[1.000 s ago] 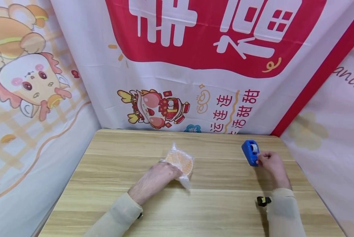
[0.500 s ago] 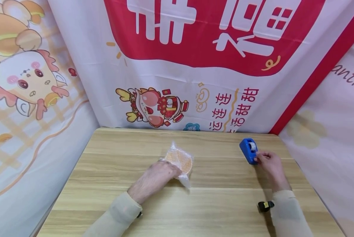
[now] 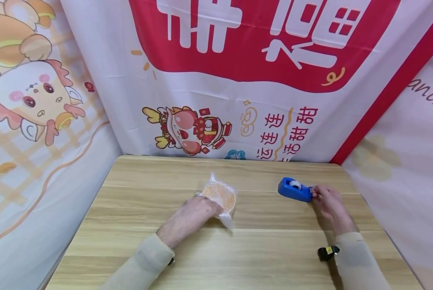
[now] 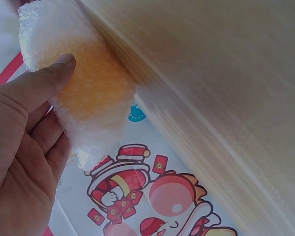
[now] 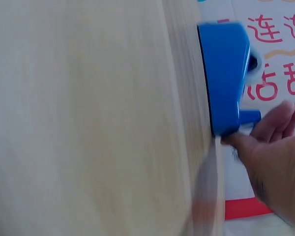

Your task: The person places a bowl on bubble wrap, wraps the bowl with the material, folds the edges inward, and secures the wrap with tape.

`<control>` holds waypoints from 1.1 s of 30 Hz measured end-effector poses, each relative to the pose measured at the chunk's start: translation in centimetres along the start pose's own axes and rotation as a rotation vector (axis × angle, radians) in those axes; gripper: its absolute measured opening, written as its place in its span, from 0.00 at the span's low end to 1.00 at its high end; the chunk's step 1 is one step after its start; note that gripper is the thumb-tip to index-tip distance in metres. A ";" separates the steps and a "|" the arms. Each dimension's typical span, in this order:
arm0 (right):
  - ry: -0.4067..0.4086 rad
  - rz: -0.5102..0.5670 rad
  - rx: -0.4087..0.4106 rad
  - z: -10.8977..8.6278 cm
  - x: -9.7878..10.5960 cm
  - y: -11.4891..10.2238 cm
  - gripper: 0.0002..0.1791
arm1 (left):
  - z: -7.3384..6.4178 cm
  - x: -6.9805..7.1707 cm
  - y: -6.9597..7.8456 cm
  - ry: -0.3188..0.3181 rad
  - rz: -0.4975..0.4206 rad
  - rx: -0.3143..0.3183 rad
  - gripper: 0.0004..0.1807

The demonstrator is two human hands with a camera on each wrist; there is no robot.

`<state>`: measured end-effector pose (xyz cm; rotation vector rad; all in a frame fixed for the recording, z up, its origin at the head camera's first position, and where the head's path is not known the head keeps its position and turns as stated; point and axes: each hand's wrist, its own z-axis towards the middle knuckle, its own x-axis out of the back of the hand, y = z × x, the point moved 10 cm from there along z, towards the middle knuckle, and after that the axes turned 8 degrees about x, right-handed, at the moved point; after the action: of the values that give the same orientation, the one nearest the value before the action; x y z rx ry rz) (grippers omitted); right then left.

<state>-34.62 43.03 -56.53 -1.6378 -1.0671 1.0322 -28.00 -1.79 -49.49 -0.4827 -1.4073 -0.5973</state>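
An orange round thing in clear bubble wrap (image 3: 221,193) lies at the middle of the wooden table (image 3: 267,249). My left hand (image 3: 210,208) holds its near left edge. The left wrist view shows the thumb pressed on top of the wrap (image 4: 88,83) with the fingers (image 4: 44,142) under it. At the right, a blue tape dispenser (image 3: 292,189) lies crosswise on the table. My right hand (image 3: 314,194) pinches its right end. In the right wrist view, the fingertips (image 5: 280,110) close on the narrow tip of the dispenser (image 5: 225,73).
Printed cloth banners (image 3: 238,100) hang close behind and on both sides of the table. A small black device (image 3: 328,252) sits at my right wrist. Bare wood lies between the wrapped thing and the dispenser, and along the front edge.
The blue dispenser has swung round from pointing away to lying crosswise, its body now further left. My right hand stays at its end. The left hand and the wrapped thing have not moved.
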 end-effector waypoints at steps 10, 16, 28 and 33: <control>-0.299 -0.597 0.188 -0.6 -0.6 -3.3 0.13 | 0.0 0.2 0.1 0.002 -0.040 -0.010 0.15; -0.236 -1.019 0.197 -1.0 -0.8 -4.9 0.24 | 0.0 0.2 0.0 0.005 -0.025 -0.003 0.15; -0.218 -0.869 0.103 -1.0 -1.0 -4.2 0.23 | 0.2 -0.2 0.1 0.013 -0.013 -0.002 0.13; -0.252 -0.827 0.117 -1.0 -0.6 -4.4 0.24 | 0.2 -0.1 0.0 0.007 -0.013 -0.002 0.13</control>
<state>-34.73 43.18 -51.96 -0.8273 -1.6213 0.7159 -28.14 -1.63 -49.57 -0.4727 -1.4039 -0.6103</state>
